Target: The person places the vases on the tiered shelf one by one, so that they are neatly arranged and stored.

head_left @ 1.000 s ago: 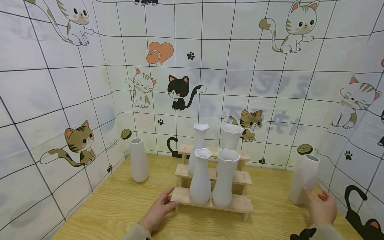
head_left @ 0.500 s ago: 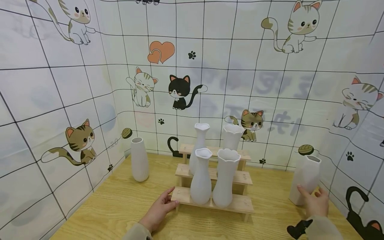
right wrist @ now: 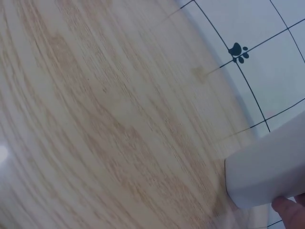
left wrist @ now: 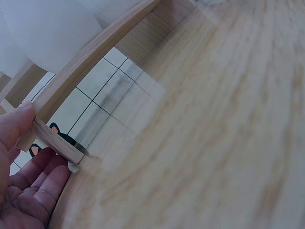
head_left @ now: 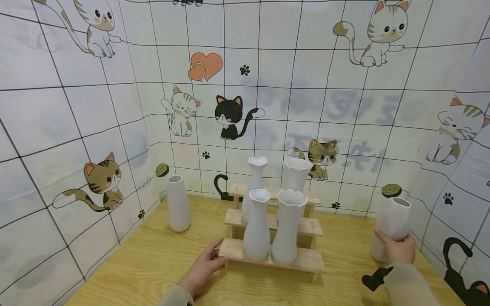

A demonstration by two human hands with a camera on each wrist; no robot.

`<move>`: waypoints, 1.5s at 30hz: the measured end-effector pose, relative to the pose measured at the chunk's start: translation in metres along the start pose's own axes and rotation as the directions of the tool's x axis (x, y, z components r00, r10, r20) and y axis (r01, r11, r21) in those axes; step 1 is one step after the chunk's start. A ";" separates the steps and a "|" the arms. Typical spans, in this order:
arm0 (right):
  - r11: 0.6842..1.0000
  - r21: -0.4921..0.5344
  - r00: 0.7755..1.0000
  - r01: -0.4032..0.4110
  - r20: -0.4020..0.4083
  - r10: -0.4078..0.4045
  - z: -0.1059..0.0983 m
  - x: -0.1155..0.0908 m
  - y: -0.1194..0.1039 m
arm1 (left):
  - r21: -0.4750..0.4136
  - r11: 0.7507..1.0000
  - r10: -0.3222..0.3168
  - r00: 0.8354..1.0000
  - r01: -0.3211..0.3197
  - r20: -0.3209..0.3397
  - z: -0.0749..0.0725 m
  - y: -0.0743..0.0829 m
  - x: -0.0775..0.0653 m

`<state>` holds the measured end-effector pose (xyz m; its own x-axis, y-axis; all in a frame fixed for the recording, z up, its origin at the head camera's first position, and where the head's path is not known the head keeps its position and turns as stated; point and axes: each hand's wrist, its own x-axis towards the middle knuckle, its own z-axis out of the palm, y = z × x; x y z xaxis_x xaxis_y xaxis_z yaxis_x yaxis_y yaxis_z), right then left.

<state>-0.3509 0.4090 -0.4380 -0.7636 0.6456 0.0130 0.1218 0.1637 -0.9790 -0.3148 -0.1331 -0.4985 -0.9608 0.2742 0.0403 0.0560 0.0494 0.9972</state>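
Observation:
In the head view, a white angular vase (head_left: 396, 216) stands on the right of the table, its opening facing up. My right hand (head_left: 400, 250) grips its lower body, thumb on the near-left side; the far fingers are hidden behind it. In the right wrist view the base of this vase (right wrist: 262, 169) shows, with a fingertip against its side. My left hand (head_left: 204, 265) holds the left end of a three-step wooden stand (head_left: 306, 260). The left wrist view shows the thumb (left wrist: 19, 121) on the lowest step's end and the other fingers bent at its leg.
Two white ruffled-rim vases, one slender (head_left: 256, 231) and one wider (head_left: 287, 231), stand on the lowest step, with two similar ones behind them higher up. A tall white vase (head_left: 178, 208) stands at the table's left. Cat-print sheeting (head_left: 275, 68) encloses the wooden table (head_left: 126, 272).
My right hand has moved left and forward against the angular vase, from fingertips near its side to a grip around it. The left hand stays on the stand.

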 end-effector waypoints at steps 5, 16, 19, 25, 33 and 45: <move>0.998 0.057 0.999 -0.020 -0.029 0.022 0.004 -0.001 -0.003 | 0.001 1.000 -0.001 1.000 0.001 -0.002 0.000 0.000 0.000; 0.995 0.089 0.996 -0.048 -0.075 0.055 0.006 -0.003 -0.005 | -0.008 1.000 -0.005 1.000 0.005 -0.007 0.000 0.000 0.000; 0.995 0.082 0.996 -0.058 -0.068 0.064 0.005 -0.003 -0.004 | -0.011 1.000 -0.004 1.000 0.004 -0.006 0.000 0.000 0.001; 0.995 0.065 0.993 -0.076 -0.084 0.082 0.004 -0.004 -0.006 | -0.019 1.000 -0.011 1.000 0.011 -0.011 0.000 -0.001 0.002; 0.995 0.057 0.995 -0.085 -0.054 0.088 0.002 -0.009 -0.008 | -0.026 1.000 -0.002 1.000 0.002 -0.016 0.000 -0.002 0.003; 1.000 -0.017 1.000 -0.018 0.016 0.018 -0.001 -0.015 -0.023 | -0.017 1.000 -0.014 1.000 0.014 -0.021 0.000 0.000 0.002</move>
<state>-0.3415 0.3964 -0.4151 -0.7711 0.6367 -0.0081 0.1461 0.1646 -0.9755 -0.3171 -0.1324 -0.4986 -0.9669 0.2538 0.0277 0.0384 0.0371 0.9986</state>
